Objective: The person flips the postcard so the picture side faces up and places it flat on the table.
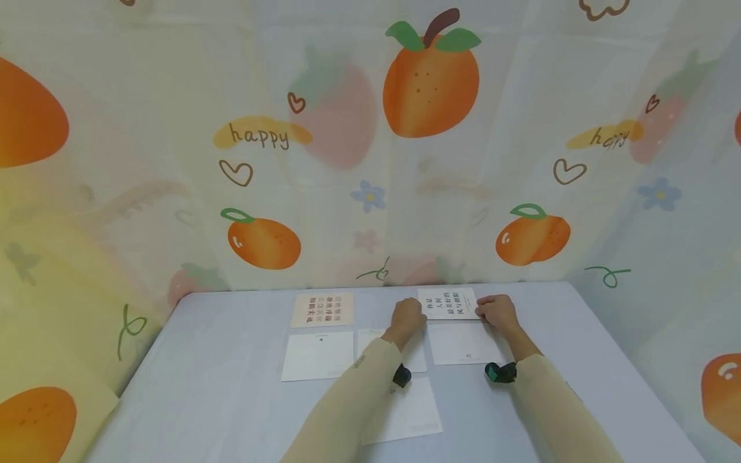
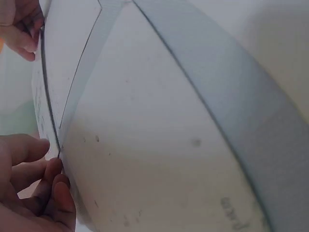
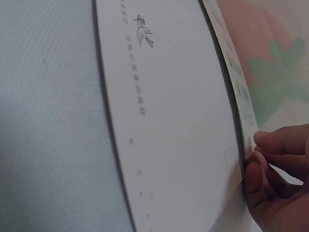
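A white card with dark printed characters [image 1: 446,305] lies at the back of the table, held between both hands. My left hand [image 1: 407,319] pinches its left edge, thumb and curled fingers meeting there in the left wrist view. At the opposite edge, my right hand [image 1: 500,313] pinches the card, as the right wrist view shows from close by. Just in front lies a white card with a small bird drawing [image 3: 169,96], its far edge right at the held card. Another white card [image 1: 418,360] is partly hidden under my left forearm.
To the left lies a cream card with brown and pale characters [image 1: 322,310], with a blank-looking white card [image 1: 317,357] in front of it. Nearer, one more white card [image 1: 412,411] is partly covered by the left sleeve. A fruit-printed curtain [image 1: 370,212] rises behind the table.
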Available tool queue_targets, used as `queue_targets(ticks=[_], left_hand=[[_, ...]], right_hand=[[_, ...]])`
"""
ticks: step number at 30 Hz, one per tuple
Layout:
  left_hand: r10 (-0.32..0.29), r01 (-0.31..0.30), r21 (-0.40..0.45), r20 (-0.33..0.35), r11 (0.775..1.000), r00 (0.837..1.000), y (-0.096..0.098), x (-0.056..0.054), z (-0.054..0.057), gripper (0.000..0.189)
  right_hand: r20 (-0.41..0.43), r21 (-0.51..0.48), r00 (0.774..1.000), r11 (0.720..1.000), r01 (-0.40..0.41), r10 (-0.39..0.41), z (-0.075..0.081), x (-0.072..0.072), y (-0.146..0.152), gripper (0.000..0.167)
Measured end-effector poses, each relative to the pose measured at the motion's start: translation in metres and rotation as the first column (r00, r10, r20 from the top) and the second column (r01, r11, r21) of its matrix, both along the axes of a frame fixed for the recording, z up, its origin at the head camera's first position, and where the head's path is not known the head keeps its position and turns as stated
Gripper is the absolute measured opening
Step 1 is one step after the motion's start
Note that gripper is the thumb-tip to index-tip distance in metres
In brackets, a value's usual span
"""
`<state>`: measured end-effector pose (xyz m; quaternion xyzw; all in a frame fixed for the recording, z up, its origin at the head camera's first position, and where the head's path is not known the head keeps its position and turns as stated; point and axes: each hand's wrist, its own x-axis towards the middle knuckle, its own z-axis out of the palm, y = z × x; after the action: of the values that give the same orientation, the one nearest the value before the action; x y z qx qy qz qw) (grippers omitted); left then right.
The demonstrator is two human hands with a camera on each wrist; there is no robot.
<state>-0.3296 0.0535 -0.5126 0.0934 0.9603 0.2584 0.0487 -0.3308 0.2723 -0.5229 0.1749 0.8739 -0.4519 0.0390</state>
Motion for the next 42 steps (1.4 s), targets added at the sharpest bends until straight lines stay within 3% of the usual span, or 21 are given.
queue_targets(ticks=[5,12,21,26,31,42], left_hand=[[-0.003,0.002,0.043,0.011,0.999,1.000,-0.002,0.000,0.000,0.012],[0.065,-0.072,0.191,0.046,0.979,0.997,-0.004,-0.001,0.000,0.023],[0.041,-0.060,0.315,0.064,0.947,0.997,-0.014,0.008,0.011,0.022],[-0.003,-0.026,0.375,0.077,0.927,0.997,-0.031,0.012,0.015,0.023],[-0.005,-0.029,0.411,0.080,0.911,0.997,-0.053,0.018,0.021,0.023],[0.075,-0.094,0.410,0.063,0.907,0.995,-0.122,0.046,0.034,0.025]], right_hand=[[0.004,0.008,1.000,1.000,-0.023,0.023,0.001,0.001,0.000,0.033],[0.013,-0.014,1.000,1.000,-0.009,0.009,0.004,0.003,0.002,0.034],[-0.027,-0.051,1.000,0.999,0.015,-0.016,0.010,0.007,-0.003,0.037],[-0.044,-0.048,0.999,0.999,-0.019,0.017,0.020,0.019,-0.005,0.040],[-0.089,-0.069,0.994,0.995,-0.076,0.070,0.028,0.030,-0.018,0.039],[-0.139,-0.113,0.964,0.963,-0.245,0.229,0.035,0.041,-0.074,0.033]])
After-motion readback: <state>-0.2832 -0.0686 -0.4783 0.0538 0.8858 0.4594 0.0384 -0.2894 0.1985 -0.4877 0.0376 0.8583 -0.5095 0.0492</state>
